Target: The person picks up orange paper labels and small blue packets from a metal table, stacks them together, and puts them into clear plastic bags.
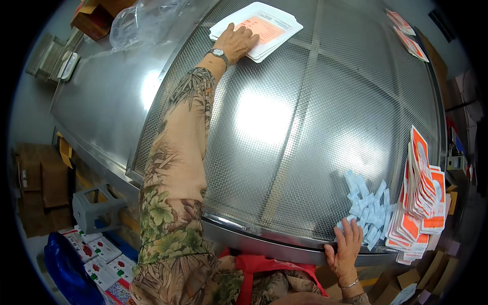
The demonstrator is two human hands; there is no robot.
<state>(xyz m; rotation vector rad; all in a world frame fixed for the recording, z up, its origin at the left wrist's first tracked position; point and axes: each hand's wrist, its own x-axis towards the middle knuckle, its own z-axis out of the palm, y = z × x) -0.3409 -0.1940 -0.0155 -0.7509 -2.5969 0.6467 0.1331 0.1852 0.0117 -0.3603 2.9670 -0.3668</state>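
Note:
My left hand (236,43) reaches to the far edge of the mesh-topped metal table (254,173). Its fingers lie spread on a stack of white sheets or flat pouches (277,20) with an orange printed panel. My right hand (348,249) rests at the near rim, fingers apart and holding nothing visible. Its fingertips are close to a loose heap of small pale-blue sachets (367,209); whether they touch is hard to tell. Right of the heap, orange-and-white flat packets (422,188) lie in overlapping piles along the table's right side.
More orange-and-white packets (409,43) lie at the far right corner. To the left is a smooth metal table (109,109), with a clear plastic bag (145,23) and a cardboard box (94,20) behind. A grey plastic stool (96,206) and cartons (43,183) stand lower left.

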